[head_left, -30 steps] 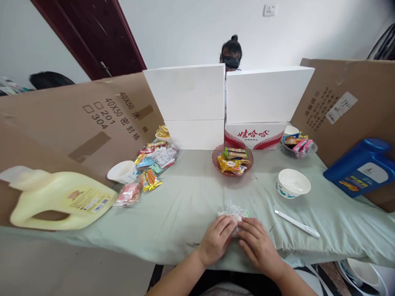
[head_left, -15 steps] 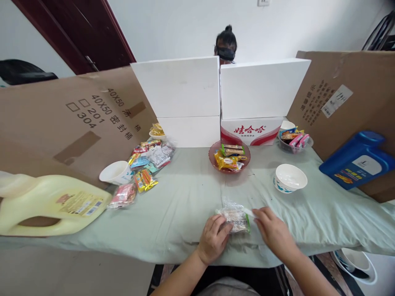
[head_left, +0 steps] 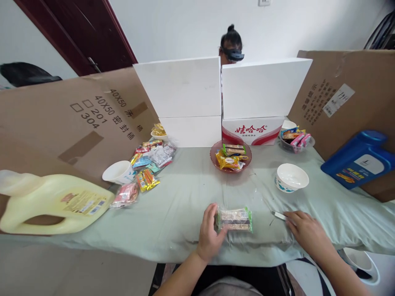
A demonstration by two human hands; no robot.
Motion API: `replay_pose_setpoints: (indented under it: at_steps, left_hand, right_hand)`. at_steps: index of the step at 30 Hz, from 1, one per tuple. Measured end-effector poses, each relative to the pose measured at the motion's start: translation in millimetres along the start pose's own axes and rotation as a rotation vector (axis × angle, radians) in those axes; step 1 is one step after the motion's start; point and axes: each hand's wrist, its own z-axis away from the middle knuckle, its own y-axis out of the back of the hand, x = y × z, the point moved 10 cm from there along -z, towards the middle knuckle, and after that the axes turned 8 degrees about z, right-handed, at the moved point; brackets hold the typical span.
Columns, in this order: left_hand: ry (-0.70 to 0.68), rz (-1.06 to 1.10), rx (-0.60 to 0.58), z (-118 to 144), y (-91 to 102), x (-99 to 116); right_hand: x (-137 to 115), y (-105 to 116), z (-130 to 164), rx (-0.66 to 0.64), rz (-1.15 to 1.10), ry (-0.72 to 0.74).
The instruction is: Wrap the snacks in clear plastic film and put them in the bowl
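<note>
A clear packet of pale snack bars with green ends (head_left: 235,219) lies flat on the cloth in front of me. My left hand (head_left: 211,233) curves around its left end, thumb on the near edge and fingers at the far side. Off to the right, my right hand (head_left: 305,230) rests low over the cloth, its fingers closed on a slim white utility knife (head_left: 280,215). The knife's tip points left toward the packet, apart from it.
A pink glass bowl of snacks (head_left: 212,158) stands ahead, with a white bowl (head_left: 291,177) to its right. Snack packets (head_left: 147,180) and a yellow jug (head_left: 58,203) lie left; a blue bottle (head_left: 358,160) leans right. White boxes (head_left: 191,94) screen a person (head_left: 231,45) behind.
My right hand has moved right with the utility knife, away from the packet. My left hand has shifted from atop the packet to its left end, and more of the packet shows.
</note>
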Motion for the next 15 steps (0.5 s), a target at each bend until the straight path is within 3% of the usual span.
replay_pose_setpoints:
  at_steps: [3, 6, 8, 10, 12, 13, 15]
  left_hand:
    - [0.208, 0.253, 0.085, -7, 8.3, -22]
    - [0.399, 0.471, 0.355, -2, 38.7, -49]
    - [0.412, 0.528, 0.519, 6, 65.2, -55]
    - [0.306, 0.471, 0.602, 11, 92.1, -44]
    - [0.125, 0.328, 0.556, 10, 107.1, -17]
    - [0.026, 0.25, 0.467, 6, 104.9, -1]
    - [-0.128, 0.085, 0.193, -3, 80.8, 27]
  right_hand:
    - [5, 17, 4, 0.161, -0.018, -0.041]
    - [-21, 51, 2, 0.326, -0.166, 0.023]
    - [-39, 76, 2, 0.415, -0.28, 0.069]
    - [-58, 95, 2, 0.451, -0.399, 0.143]
    - [-79, 98, -2, 0.396, -0.492, 0.232]
    - [-88, 93, -6, 0.338, -0.513, 0.258]
    - [-99, 70, -18, 0.198, -0.496, 0.244]
